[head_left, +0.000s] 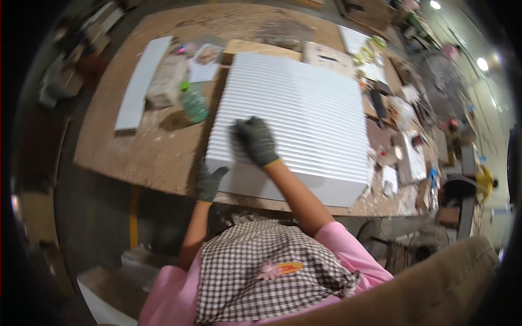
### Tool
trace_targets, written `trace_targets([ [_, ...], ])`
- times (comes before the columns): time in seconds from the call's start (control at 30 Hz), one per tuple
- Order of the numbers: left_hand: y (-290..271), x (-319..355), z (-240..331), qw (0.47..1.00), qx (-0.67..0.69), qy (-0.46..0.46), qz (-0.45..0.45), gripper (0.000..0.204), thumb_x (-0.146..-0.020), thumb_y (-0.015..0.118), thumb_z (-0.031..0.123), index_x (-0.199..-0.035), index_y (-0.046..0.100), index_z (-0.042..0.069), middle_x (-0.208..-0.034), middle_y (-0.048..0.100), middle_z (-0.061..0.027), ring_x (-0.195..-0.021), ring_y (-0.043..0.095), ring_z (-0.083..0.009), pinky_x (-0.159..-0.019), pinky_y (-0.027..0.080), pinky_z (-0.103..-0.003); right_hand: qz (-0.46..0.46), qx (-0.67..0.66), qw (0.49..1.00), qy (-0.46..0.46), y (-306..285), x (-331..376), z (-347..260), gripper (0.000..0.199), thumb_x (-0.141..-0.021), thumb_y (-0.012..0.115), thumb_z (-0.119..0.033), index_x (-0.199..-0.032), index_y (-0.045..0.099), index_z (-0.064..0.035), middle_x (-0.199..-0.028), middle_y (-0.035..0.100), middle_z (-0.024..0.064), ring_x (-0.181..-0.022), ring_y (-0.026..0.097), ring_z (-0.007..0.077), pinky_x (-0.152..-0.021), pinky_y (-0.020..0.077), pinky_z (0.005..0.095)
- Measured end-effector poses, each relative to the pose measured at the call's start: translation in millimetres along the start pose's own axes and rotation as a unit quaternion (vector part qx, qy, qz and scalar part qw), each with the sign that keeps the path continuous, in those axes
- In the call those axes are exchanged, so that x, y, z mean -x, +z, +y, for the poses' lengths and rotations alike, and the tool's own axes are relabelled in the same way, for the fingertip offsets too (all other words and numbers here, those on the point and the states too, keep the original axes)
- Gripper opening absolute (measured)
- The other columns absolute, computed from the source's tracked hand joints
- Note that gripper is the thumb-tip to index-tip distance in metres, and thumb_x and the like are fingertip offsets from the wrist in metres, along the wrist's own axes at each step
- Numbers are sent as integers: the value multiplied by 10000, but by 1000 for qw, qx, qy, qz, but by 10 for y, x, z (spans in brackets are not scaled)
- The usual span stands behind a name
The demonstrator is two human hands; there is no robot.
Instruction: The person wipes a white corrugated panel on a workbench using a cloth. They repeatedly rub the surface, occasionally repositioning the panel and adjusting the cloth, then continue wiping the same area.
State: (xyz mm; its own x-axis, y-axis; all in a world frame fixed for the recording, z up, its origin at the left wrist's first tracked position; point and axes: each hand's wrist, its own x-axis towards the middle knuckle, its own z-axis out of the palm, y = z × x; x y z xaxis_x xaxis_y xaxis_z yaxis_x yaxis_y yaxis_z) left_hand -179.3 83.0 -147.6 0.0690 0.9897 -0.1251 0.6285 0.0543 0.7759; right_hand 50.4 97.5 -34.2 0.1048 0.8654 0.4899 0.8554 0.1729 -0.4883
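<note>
Worktable [106, 149]: bottle [194, 104], contents unclear; right grip [257, 142] curled on ribbed panel [304, 119]; left grip [209, 185] at side, holds unclear.

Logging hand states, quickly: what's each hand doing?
Left hand: at the near-left corner of the white ribbed panel; grip cannot be told.
Right hand: looks closed, over it; anything held is hidden.

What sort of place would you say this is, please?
Probably a workshop or factory floor, judging by the debris-littered worktable, the large ribbed white piece on it, and the person's gloved right hand.
</note>
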Motion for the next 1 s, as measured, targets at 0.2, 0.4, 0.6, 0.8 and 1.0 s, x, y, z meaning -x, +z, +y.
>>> trace_targets([
  [0.2, -177, -182, 117, 982, 133, 124, -44, 970, -757, 917, 324, -1481, 395, -55, -1367, 579, -194, -1265, 557, -299, -1096, 442, -403, 46, -220, 909, 351, -689, 588, 644, 210, -984, 634, -235, -897, 673, -49, -735, 642, 76, -623, 597, 183, -559, 491, 343],
  [0.4, -259, -195, 137, 984, 146, 69, -81, 967, -741, 933, 353, -1454, 423, -56, -1253, 630, -185, -1166, 579, -274, -1067, 465, -411, 163, 205, 911, 320, -1869, 1308, 1576, 244, -943, 649, -238, -902, 749, -20, -741, 633, 157, -711, 551, 298, -700, 429, 442],
  [0.6, 150, -62, -61, 993, 62, 73, -72, 1287, -751, 766, 728, -1595, 184, -49, -1624, 254, -307, -1539, 191, -425, -1254, 204, -470, 139, 101, 964, 202, -1113, 1092, 1041, 283, -951, 682, -77, -1204, 694, 49, -801, 539, 107, -719, 544, 205, -654, 463, 351],
  [0.8, -131, -69, 211, 983, -22, -21, -181, 1246, -783, 773, 672, -1608, 153, -27, -1628, 212, -353, -1536, 182, -475, -1241, 233, -489, 37, 32, 980, 194, -844, 846, 571, 262, -949, 671, -78, -1184, 687, 36, -826, 553, 93, -750, 557, 204, -694, 471, 353],
  [1.0, -305, -36, 459, 989, 77, -8, -128, 1158, -808, 855, 457, -1631, 151, 47, -1654, 218, -295, -1547, 180, -441, -1251, 223, -488, 57, -47, 961, 267, -935, 716, 942, 241, -946, 660, -79, -1163, 680, 24, -851, 568, 79, -781, 570, 204, -733, 479, 356],
])
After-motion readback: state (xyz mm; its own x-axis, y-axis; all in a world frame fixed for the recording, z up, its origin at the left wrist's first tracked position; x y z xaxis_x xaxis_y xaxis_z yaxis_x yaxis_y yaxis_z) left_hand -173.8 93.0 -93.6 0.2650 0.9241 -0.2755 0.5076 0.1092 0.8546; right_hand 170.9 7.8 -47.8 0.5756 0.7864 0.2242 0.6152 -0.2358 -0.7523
